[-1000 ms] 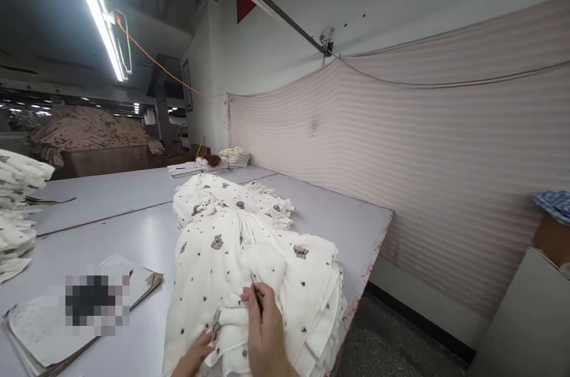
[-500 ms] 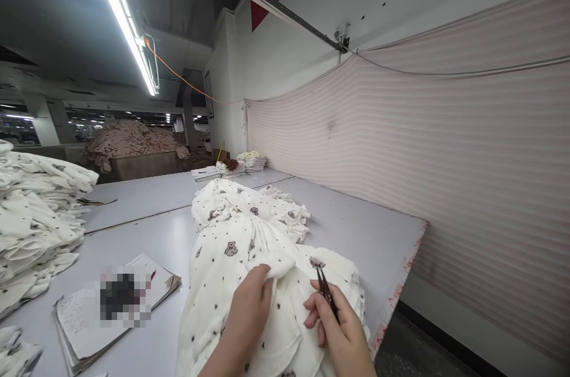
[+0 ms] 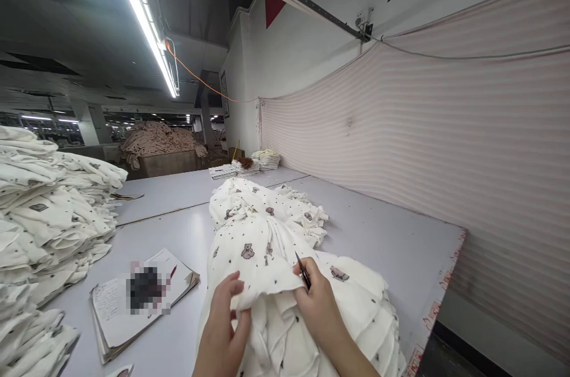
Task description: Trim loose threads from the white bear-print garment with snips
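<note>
Cloth (image 3: 278,279): edge now stretched btwn hands; R hand (image 3: 318,297) was off to the side a sec ago, so prob. that layer's being worked. Lies under & btwn both, on table (image 3: 374,216). R grips snips (image 3: 303,273), fingertips at edge; L hand (image 3: 222,320) half-curled at edge, can't tell if pinching. Papers (image 3: 118,311) left.
</note>
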The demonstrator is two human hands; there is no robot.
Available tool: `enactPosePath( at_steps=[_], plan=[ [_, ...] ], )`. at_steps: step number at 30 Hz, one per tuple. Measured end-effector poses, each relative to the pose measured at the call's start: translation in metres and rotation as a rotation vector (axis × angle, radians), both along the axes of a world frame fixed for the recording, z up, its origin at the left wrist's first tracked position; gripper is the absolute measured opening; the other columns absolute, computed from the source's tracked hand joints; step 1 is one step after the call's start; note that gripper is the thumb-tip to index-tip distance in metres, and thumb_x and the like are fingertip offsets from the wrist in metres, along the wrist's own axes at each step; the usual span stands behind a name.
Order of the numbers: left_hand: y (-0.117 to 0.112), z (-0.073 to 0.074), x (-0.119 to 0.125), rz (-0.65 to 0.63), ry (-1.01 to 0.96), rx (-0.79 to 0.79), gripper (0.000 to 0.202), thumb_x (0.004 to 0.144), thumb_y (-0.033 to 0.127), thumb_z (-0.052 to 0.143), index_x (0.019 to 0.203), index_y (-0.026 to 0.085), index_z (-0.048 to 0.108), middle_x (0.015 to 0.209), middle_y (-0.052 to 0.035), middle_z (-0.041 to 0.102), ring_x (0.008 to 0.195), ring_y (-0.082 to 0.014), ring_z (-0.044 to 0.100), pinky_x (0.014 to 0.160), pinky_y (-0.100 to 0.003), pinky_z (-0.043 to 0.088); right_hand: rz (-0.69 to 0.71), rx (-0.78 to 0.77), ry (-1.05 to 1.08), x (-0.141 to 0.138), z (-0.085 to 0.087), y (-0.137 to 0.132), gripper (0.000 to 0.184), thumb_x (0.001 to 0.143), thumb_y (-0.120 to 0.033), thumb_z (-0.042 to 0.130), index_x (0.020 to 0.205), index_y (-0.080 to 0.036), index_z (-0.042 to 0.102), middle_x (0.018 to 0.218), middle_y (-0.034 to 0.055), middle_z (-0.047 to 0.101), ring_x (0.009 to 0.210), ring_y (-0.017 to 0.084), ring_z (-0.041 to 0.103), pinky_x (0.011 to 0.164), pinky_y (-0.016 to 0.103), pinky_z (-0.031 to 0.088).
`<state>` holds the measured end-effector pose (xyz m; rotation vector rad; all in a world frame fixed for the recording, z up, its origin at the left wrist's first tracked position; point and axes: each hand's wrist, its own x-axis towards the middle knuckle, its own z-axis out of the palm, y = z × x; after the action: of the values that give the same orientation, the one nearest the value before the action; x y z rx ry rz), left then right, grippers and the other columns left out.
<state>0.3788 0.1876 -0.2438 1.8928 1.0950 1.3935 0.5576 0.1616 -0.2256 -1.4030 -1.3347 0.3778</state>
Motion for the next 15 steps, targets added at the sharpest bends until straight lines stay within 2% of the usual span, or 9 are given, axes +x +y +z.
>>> enactPosePath(
  at_steps=[2,4,6,8,11,14,15],
  plan=[
    [-0.001,-0.001,0.000,0.057,0.110,0.227,0.040,0.086,0.024,0.042,0.126,0.025,0.040,0.147,-0.0114,0.031,0.131,-0.0300,0.036,0.094,-0.047,0.044,0.035,0.063,-0.048,-0.004,-0.004,-0.007,0.023,0.074,-0.011,0.039,0.090,-0.024,0.048,0.082,-0.0024,0.056,0.064,0.014,0.046,0.055,0.023,0.032],
    [0.000,0.001,0.002,0.026,0.184,0.407,0.039,0.081,0.011,0.041,0.117,0.025,0.045,0.145,-0.0108,0.033,0.132,-0.0298,0.034,0.098,-0.049,0.040,0.052,0.138,-0.081,-0.007,-0.008,-0.015,0.024,0.076,-0.012,0.038,0.092,-0.023,0.051,0.086,-0.0009,0.060,0.066,0.015,0.050,0.054,0.023,0.033],
    [0.002,0.003,0.003,0.015,0.201,0.538,0.031,0.076,0.001,0.039,0.096,0.024,0.046,0.131,-0.0102,0.043,0.121,-0.0264,0.043,0.094,-0.043,0.044,0.022,0.196,-0.051,-0.009,-0.012,-0.021,0.020,0.081,-0.017,0.039,0.093,-0.024,0.053,0.087,-0.0002,0.062,0.069,0.016,0.054,0.057,0.024,0.037],
    [0.005,0.003,0.002,0.017,0.186,0.648,0.030,0.075,-0.003,0.038,0.088,0.023,0.042,0.113,-0.0088,0.048,0.107,-0.0216,0.050,0.086,-0.035,0.047,-0.042,0.238,-0.007,-0.010,-0.013,-0.028,0.016,0.085,-0.023,0.042,0.094,-0.024,0.055,0.090,0.0010,0.063,0.075,0.017,0.057,0.064,0.025,0.041],
    [0.009,-0.004,-0.002,0.008,0.142,0.741,0.030,0.077,-0.004,0.041,0.090,0.023,0.041,0.099,-0.0069,0.048,0.094,-0.0175,0.052,0.079,-0.028,0.048,-0.111,0.285,-0.050,-0.009,-0.010,-0.039,0.012,0.086,-0.026,0.046,0.089,-0.025,0.057,0.089,0.0015,0.062,0.077,0.018,0.058,0.069,0.026,0.044],
    [0.010,-0.009,-0.006,-0.022,0.082,0.769,0.029,0.077,-0.004,0.046,0.088,0.023,0.043,0.099,-0.0060,0.052,0.094,-0.0176,0.052,0.080,-0.029,0.047,-0.126,0.304,-0.119,-0.007,-0.008,-0.045,0.013,0.087,-0.026,0.045,0.089,-0.027,0.058,0.081,-0.0011,0.061,0.068,0.016,0.056,0.067,0.026,0.045],
    [0.009,-0.009,-0.006,-0.061,0.055,0.724,0.027,0.078,-0.003,0.049,0.086,0.023,0.045,0.099,-0.0051,0.055,0.093,-0.0176,0.053,0.080,-0.029,0.046,-0.138,0.301,-0.127,-0.006,-0.007,-0.045,0.013,0.089,-0.027,0.045,0.091,-0.028,0.058,0.080,-0.0015,0.061,0.066,0.016,0.056,0.066,0.026,0.045]
  ],
)
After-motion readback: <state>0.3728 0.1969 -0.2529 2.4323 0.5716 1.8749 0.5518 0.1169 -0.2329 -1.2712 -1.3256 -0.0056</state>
